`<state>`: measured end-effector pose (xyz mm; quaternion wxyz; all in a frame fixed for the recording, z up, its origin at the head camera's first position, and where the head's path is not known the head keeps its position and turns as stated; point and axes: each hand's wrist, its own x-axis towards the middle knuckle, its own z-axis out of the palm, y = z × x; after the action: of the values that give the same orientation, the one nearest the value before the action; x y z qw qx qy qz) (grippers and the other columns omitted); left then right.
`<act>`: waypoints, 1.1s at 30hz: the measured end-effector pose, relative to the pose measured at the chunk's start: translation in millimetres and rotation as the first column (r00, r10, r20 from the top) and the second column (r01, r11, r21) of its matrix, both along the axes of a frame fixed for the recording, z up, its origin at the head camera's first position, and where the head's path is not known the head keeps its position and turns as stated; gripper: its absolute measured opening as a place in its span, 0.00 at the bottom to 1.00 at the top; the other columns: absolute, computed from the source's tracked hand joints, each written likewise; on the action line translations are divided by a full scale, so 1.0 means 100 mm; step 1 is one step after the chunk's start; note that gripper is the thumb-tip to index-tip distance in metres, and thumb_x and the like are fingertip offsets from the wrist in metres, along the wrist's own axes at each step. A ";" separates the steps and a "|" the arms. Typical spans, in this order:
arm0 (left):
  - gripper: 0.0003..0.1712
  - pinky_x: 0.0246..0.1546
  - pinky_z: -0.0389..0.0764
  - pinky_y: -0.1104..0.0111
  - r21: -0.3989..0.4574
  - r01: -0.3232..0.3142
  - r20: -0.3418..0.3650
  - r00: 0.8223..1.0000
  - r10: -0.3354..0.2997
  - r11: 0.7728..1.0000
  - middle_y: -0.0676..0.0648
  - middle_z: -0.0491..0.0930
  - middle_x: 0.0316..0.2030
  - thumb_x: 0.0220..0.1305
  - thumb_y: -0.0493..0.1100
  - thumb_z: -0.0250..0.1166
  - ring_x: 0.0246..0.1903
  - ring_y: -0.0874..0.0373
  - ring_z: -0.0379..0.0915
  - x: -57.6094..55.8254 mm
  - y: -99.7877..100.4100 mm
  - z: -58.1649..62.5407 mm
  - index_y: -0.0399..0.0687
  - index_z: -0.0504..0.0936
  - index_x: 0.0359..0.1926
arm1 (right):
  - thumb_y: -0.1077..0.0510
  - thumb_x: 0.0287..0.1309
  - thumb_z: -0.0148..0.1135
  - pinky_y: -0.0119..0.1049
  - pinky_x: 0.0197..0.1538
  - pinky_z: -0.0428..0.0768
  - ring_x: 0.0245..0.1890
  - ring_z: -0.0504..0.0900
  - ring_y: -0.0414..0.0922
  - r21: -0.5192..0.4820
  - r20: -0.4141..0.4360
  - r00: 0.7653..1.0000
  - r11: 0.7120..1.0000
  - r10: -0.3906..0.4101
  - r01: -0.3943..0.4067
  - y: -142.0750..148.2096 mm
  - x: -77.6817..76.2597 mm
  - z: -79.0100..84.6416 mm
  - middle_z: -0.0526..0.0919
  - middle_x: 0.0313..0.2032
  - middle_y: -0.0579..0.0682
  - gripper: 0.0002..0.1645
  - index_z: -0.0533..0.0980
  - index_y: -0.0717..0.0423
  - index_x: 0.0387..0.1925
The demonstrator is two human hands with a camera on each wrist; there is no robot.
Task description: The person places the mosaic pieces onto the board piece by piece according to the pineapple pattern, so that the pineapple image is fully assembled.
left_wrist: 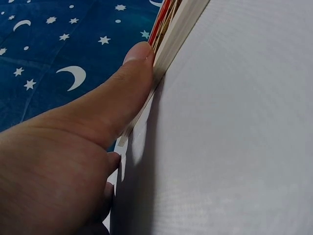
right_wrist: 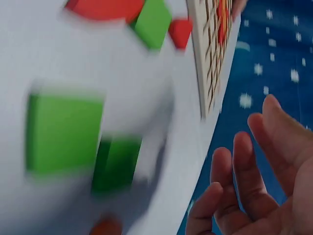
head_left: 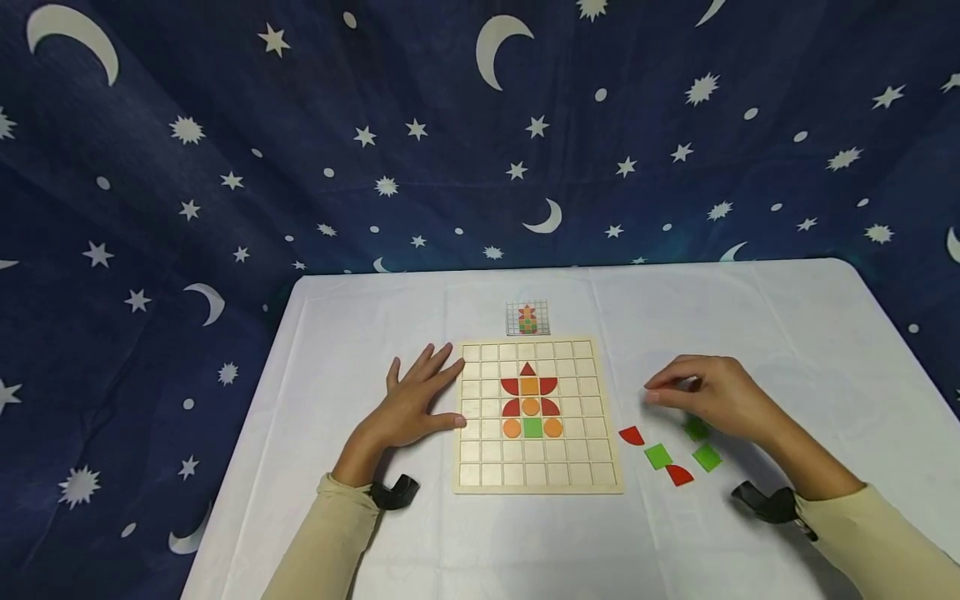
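Note:
My left hand (head_left: 411, 408) rests beside the wooden grid board (head_left: 480, 475), fingers spread, with thumb (left_wrist: 132, 73) and a fingertip at its left edge. On the board lie a red triangle (head_left: 528, 369), an orange square (head_left: 529, 386), red quarter-circles (head_left: 549, 385), orange circles (head_left: 531, 407) and a green square (head_left: 532, 427). To the board's right, my right hand (head_left: 716, 396) hovers over the table, fingers loosely bent, nothing visible between them. Below it are green squares (head_left: 707, 457) and two red quarter-circles (head_left: 632, 436).
A small pattern card (head_left: 527, 318) with a similar figure lies just behind the board. White cloth covers the table (head_left: 360, 317); a dark blue curtain (head_left: 435, 108) with moons and stars hangs behind it. A blurred orange-brown thing (right_wrist: 106, 226) shows at the right wrist view's lower edge.

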<state>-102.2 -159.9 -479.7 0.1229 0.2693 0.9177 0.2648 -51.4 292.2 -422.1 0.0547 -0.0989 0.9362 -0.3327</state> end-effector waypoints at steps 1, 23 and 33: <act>0.53 0.71 0.26 0.31 -0.001 -0.001 0.000 1.000 0.001 1.000 0.48 0.46 0.82 0.60 0.64 0.72 0.82 0.44 0.32 0.00 0.00 0.00 0.58 0.58 0.80 | 0.51 0.55 0.77 0.31 0.29 0.78 0.25 0.78 0.38 0.002 0.016 1.000 1.000 -0.008 0.008 0.07 0.00 0.01 0.87 0.34 0.39 0.08 0.89 0.43 0.37; 0.53 0.71 0.25 0.32 0.001 -0.003 0.000 1.000 0.003 1.000 0.48 0.46 0.82 0.59 0.63 0.72 0.82 0.44 0.32 0.01 0.00 0.00 0.57 0.59 0.80 | 0.45 0.48 0.81 0.28 0.36 0.70 0.35 0.75 0.35 0.067 0.133 0.991 0.998 -0.027 0.018 0.95 0.14 -0.23 0.87 0.37 0.38 0.14 0.88 0.37 0.38; 0.53 0.71 0.25 0.31 -0.005 -0.008 -0.001 1.000 0.008 1.000 0.48 0.46 0.82 0.59 0.64 0.72 0.82 0.45 0.32 0.00 0.01 -0.01 0.58 0.59 0.80 | 0.52 0.43 0.84 0.26 0.35 0.68 0.33 0.72 0.36 0.112 0.083 0.996 0.994 -0.016 0.006 0.90 0.14 -0.29 0.82 0.32 0.39 0.15 0.85 0.40 0.34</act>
<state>-102.1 -159.3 -480.2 0.1220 0.2654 0.9195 0.2630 -37.0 382.4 -451.2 0.0976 -0.0764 0.9507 -0.2841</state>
